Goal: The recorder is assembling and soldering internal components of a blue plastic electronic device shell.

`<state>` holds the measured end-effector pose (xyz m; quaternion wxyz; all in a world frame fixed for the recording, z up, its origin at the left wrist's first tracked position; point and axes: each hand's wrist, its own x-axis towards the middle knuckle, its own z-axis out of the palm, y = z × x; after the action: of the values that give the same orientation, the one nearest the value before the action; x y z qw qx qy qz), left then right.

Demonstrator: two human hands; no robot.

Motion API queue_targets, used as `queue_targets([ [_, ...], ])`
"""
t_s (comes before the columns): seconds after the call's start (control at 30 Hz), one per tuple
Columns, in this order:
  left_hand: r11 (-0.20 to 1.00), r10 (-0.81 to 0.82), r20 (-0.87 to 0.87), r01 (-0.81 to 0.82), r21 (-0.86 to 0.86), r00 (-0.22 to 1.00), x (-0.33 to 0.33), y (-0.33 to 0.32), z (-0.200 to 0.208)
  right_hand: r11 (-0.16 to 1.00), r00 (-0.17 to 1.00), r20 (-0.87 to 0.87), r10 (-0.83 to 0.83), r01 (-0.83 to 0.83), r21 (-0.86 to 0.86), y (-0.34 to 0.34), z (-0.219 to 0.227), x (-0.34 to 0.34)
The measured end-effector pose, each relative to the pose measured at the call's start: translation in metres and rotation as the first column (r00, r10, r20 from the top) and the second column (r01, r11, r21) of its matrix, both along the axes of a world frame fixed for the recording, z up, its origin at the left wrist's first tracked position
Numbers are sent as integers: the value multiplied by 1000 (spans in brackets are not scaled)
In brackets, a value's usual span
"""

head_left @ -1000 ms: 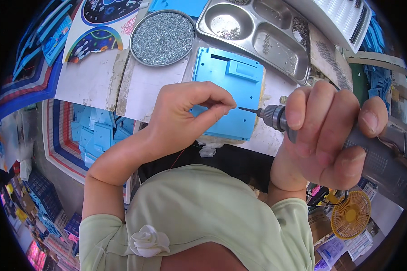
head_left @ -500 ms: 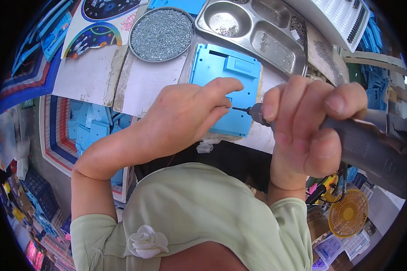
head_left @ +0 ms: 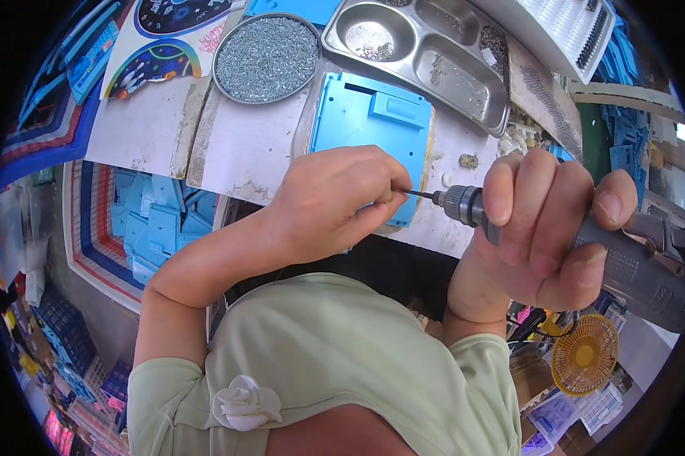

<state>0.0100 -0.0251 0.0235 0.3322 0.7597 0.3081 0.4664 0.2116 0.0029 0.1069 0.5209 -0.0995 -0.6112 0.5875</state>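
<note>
My right hand (head_left: 544,224) is wrapped around a dark grey electric screwdriver (head_left: 635,277), held sideways with its bit pointing left. My left hand (head_left: 342,194) is closed in a pinch at the tip of that bit; whatever sits between thumb and forefinger is too small to make out. Under and beyond the left hand lies a light blue plastic panel (head_left: 350,121) with small holes and a raised rectangular part. The hand hides the panel's lower left portion.
Beyond the panel stand a round metal dish of small screws (head_left: 266,57) and a steel compartment tray (head_left: 434,53). A white ribbed tray (head_left: 563,30) is at the far right. Lower left, a lined container (head_left: 103,235) holds more blue panels (head_left: 156,224). A yellow fan (head_left: 586,355) stands lower right.
My left hand's fingers have drawn together and met the bit tip. The screwdriver has shifted slightly right and lower, off the panel. The whole view has moved a little.
</note>
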Motion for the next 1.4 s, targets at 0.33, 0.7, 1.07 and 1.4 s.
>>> queue_targets([
  [0.33,997,-44,-90,49,51,995,4,1,0,996,996,67,-49,54,-73,-12,-1,6],
  [0.7,994,-83,-154,93,56,984,6,-1,-1,983,983,80,-164,170,-75,-21,-7,3],
  [1.07,996,-44,-405,70,48,913,-19,10,-28,938,974,71,-217,228,-260,-64,-43,23],
  [1.4,995,-63,-392,87,43,918,-21,10,-30,981,940,284,-191,178,73,-55,-60,6],
])
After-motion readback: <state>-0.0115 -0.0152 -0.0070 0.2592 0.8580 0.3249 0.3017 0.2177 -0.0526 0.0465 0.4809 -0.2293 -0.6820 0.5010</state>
